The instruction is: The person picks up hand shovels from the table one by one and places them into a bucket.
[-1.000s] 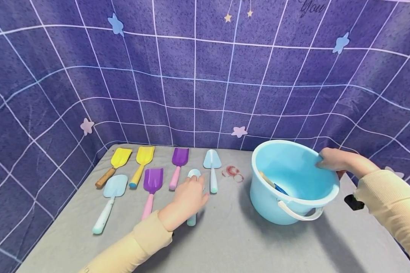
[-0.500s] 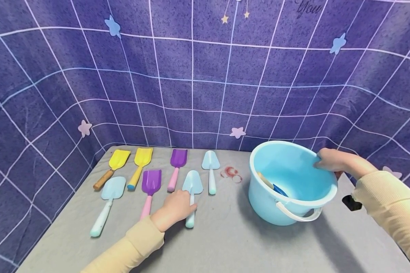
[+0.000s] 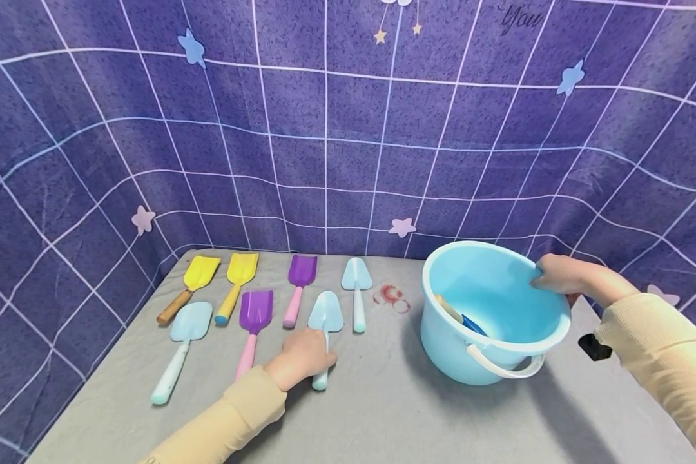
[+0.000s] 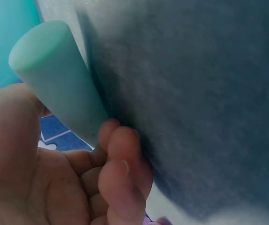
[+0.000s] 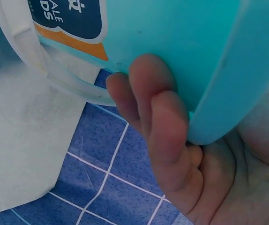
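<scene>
In the head view my left hand (image 3: 305, 353) holds the handle of a light blue toy trowel (image 3: 326, 310), which lies on the grey cloth with its blade pointing away. The left wrist view shows the curled fingers (image 4: 123, 180) at the side of its pale green handle (image 4: 59, 82). My right hand (image 3: 565, 276) grips the rim of a light blue bucket (image 3: 461, 351), thumb and fingers on either side of the wall. Inside the bucket lies a tool with a tan and blue handle (image 3: 461, 316); its remainder is hidden.
Left of the held trowel lie purple shovels (image 3: 256, 310) with pink handles, yellow shovels (image 3: 199, 274) and a light blue shovel (image 3: 191, 322). Another light blue trowel (image 3: 357, 276) lies just right of it. A purple curtain (image 3: 301, 161) hangs behind the table.
My left hand has slid back from the trowel's blade to its handle, and its fingers have closed there. The right hand stays on the bucket rim. The view has shifted slightly.
</scene>
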